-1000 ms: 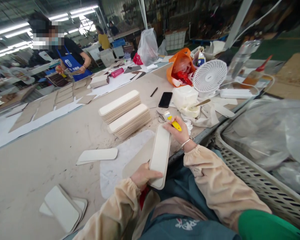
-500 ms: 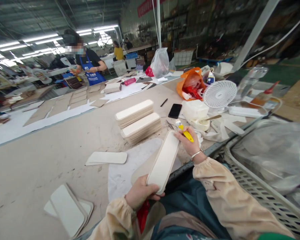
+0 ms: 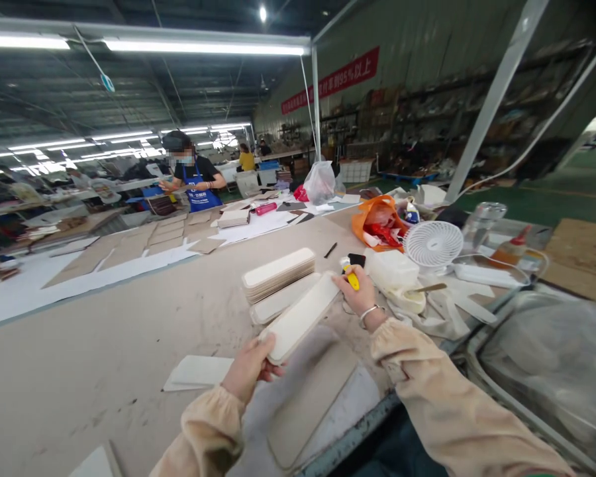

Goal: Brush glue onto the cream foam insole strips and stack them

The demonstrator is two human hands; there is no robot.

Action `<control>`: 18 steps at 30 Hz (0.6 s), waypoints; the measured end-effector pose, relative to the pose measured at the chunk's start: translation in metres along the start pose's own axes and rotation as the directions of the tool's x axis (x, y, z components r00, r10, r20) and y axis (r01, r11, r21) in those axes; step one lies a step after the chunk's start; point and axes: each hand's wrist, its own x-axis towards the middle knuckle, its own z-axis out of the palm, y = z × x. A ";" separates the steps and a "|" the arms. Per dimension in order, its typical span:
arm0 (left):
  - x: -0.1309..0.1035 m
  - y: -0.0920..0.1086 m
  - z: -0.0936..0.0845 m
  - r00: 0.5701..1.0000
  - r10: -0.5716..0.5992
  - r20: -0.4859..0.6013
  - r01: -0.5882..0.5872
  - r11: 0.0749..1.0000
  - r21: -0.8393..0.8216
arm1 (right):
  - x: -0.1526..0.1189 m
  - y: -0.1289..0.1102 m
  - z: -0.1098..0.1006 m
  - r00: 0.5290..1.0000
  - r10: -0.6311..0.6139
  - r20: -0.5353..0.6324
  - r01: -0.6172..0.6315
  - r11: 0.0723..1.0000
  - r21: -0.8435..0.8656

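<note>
A: Here we go, the left hand [image 3: 248,363] is gripping the near end of a cream panel [image 3: 302,319], just in front of the taller stack [image 3: 278,273]!

B: And the right hand [image 3: 358,295] is steadying the far end while holding a yellow tool [image 3: 351,278], right of that stack!

A: A lower stack [image 3: 284,299] is sitting on the stack's near side, partly hiding behind the panel.

B: Farther right of the stack, a white fan [image 3: 433,244] is standing near an orange bag [image 3: 377,222], and well beyond the stack, a person [image 3: 196,179] is wearing a blue apron!
</note>
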 end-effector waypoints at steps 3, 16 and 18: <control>0.035 0.019 -0.023 0.989 0.068 -0.133 -0.039 0.977 0.212 | 0.014 0.010 0.020 1.000 0.022 0.006 -0.021 0.995 -0.095; 0.094 0.042 -0.051 0.917 0.321 -0.238 -0.026 0.642 0.767 | 0.040 0.039 0.047 0.995 0.063 0.079 -0.026 0.917 -0.399; 0.092 0.042 -0.054 0.888 0.371 -0.272 0.041 0.524 0.851 | 0.038 0.040 0.039 0.996 0.025 0.080 0.011 0.906 -0.424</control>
